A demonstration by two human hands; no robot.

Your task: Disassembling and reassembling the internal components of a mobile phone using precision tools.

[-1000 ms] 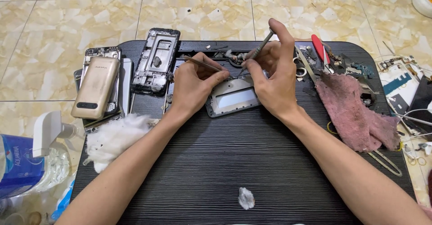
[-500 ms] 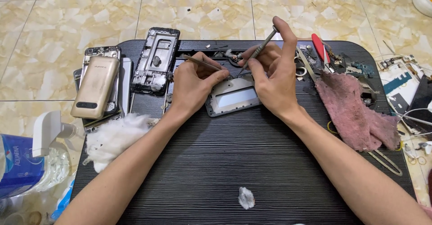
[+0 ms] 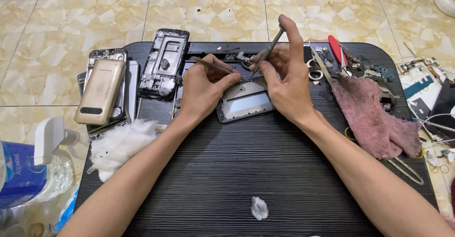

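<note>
Working position: both hands meet over the far middle of the dark, ridged table (image 3: 265, 170), forearms resting on it, which likely steadies the fine work.
Left hand (image 3: 204, 92): its grip is closed around thin metal tweezers (image 3: 212, 65), pinched between thumb and fingers, tips aimed right toward the top edge of the frame.
Right hand (image 3: 284, 83): its grip is closed on a slim grey metal pick tool (image 3: 268, 52), held pen-fashion and tilted so its point comes down at the same spot the tweezers aim at.
Thing being worked on: a grey rectangular phone frame with a pale window (image 3: 246, 102) lies flat between the two hands, its near edge clear of them; the hands' heels sit beside it, seemingly pinning it in place.
Left of the hands: a gold phone back cover (image 3: 99, 92) rests on other phone shells, and a bare black phone chassis (image 3: 165, 64) lies just beside it.
Near edge: a white cotton wad (image 3: 121, 142) and a small cotton scrap (image 3: 259, 207).
Right side: a pink worn rag (image 3: 374, 116), with a red-handled tool (image 3: 337, 49) beyond it.
</note>
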